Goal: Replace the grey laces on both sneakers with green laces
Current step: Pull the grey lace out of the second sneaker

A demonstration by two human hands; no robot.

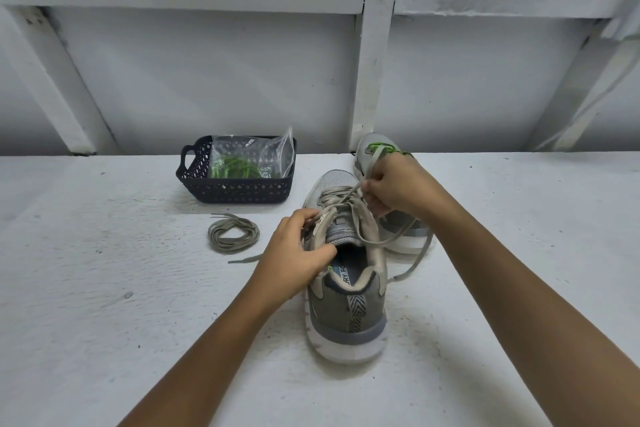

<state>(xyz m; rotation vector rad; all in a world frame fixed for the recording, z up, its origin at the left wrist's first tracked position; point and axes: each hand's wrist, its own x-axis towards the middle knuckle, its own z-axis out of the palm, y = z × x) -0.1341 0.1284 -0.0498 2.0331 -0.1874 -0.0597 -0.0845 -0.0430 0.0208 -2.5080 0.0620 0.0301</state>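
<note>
Unlacing in progress on the near sneaker [349, 315], which stands mid-tabletop with its heel toward the near edge. The left hand [294, 253] curls over the collar, thumb inside the opening, bracing it. The right hand [398, 189] pinches a strand of the grey lace [403, 276] above the eyelets; slack loops trail to the right.

Likely faults: a sharp pull could jam the lace tip in an eyelet, or tip the sneaker if the brace slips. The trailing loops could also snag the far sneaker [367, 151], already green-laced, at the far edge.

A removed grey coil [232, 249] lies to the left. The basket [235, 191] beyond holds bagged green laces [235, 168].
</note>
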